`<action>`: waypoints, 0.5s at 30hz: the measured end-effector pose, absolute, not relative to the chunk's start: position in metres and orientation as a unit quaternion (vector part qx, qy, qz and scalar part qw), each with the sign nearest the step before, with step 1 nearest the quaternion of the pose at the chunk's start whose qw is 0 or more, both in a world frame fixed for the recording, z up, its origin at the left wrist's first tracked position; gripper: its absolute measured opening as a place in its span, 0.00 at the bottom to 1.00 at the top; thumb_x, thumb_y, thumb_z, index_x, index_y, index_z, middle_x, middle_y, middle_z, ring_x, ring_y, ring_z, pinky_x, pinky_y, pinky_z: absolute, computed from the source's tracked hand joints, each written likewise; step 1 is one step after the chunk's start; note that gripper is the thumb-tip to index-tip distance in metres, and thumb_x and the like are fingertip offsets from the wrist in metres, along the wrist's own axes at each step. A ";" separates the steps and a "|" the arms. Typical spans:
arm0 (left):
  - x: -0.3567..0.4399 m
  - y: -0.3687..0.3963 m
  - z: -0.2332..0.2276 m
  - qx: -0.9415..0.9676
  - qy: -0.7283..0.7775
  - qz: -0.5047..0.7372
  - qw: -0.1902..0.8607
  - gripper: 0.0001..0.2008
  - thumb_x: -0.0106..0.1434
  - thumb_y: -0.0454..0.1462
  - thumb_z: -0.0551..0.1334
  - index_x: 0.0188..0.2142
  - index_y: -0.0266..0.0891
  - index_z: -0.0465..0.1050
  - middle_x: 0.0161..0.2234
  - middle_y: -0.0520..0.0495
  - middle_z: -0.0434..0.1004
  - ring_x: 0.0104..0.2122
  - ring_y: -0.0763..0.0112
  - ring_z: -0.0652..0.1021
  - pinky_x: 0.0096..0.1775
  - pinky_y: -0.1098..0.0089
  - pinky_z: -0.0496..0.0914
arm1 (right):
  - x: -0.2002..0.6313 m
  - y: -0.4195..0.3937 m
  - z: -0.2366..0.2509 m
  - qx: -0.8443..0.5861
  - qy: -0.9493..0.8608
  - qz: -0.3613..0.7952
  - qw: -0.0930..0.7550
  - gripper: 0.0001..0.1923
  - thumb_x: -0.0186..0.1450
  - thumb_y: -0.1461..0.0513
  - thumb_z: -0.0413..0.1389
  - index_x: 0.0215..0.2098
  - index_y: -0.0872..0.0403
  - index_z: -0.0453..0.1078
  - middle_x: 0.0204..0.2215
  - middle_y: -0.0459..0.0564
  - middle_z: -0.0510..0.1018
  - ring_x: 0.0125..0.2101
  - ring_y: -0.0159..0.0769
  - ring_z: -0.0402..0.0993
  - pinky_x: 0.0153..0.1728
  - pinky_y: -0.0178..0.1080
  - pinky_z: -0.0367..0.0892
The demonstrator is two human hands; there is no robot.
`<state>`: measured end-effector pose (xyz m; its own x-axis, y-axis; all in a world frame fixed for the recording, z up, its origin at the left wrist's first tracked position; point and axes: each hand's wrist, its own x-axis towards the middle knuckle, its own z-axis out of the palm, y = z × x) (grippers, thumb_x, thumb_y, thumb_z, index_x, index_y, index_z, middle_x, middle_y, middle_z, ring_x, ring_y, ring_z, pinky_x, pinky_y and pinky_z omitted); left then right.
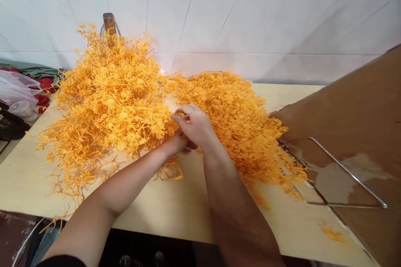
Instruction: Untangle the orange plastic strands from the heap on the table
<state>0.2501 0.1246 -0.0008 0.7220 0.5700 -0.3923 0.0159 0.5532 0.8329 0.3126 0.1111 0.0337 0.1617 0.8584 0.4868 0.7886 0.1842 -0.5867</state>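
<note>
Both hands meet at the middle of the table (175,212), between two big heaps of orange plastic sprigs. Uppermost is the right hand (196,127), its fingers curled and pinching a sprig at the edge of the left heap (106,100). Tucked beneath and largely hidden is the left hand (177,141); it seems closed on the same tangle, though I cannot tell its grip for sure. The right heap (244,121) spreads toward a brown cardboard sheet (360,125) with a wire frame (344,175) lying on it. A wooden post (109,23) stands behind the left heap against the white tiled wall (250,16).

Judging by the pinch, one sprig is being worked loose from the mass. Freeing it likely calls for a steady pull while the other hand holds the tangle down, since the branches snag on each other.
</note>
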 end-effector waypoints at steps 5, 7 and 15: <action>0.222 0.123 0.021 0.679 0.343 0.066 0.646 0.18 0.61 0.45 0.50 0.21 0.37 0.63 0.16 0.48 0.70 0.19 0.73 0.71 0.30 0.70 0.66 | 0.332 0.115 0.047 -0.658 -0.536 0.081 0.522 0.08 0.55 0.58 0.53 0.22 0.53 0.62 0.14 0.41 0.59 0.18 0.28 0.54 0.21 0.34 0.51; 0.211 0.121 0.040 0.780 0.329 0.065 0.529 0.20 0.58 0.47 0.53 0.17 0.38 0.63 0.14 0.49 0.68 0.17 0.73 0.68 0.29 0.70 0.65 | 0.337 0.116 0.050 -0.650 -0.517 0.099 0.548 0.10 0.54 0.57 0.54 0.21 0.53 0.60 0.13 0.39 0.54 0.16 0.26 0.49 0.20 0.34 0.47; 0.171 0.107 0.107 0.911 0.314 0.056 0.261 0.22 0.59 0.50 0.50 0.15 0.39 0.60 0.16 0.51 0.60 0.17 0.76 0.59 0.27 0.71 0.58 | 0.339 0.107 0.064 -0.639 -0.522 0.095 0.557 0.15 0.56 0.56 0.54 0.19 0.52 0.54 0.14 0.39 0.52 0.17 0.25 0.47 0.21 0.34 0.45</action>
<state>0.1711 0.1075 0.1066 0.7970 0.6007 -0.0620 0.5425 -0.6670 0.5107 0.3393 0.1070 0.0635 0.4365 0.7735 0.4596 0.5608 0.1655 -0.8112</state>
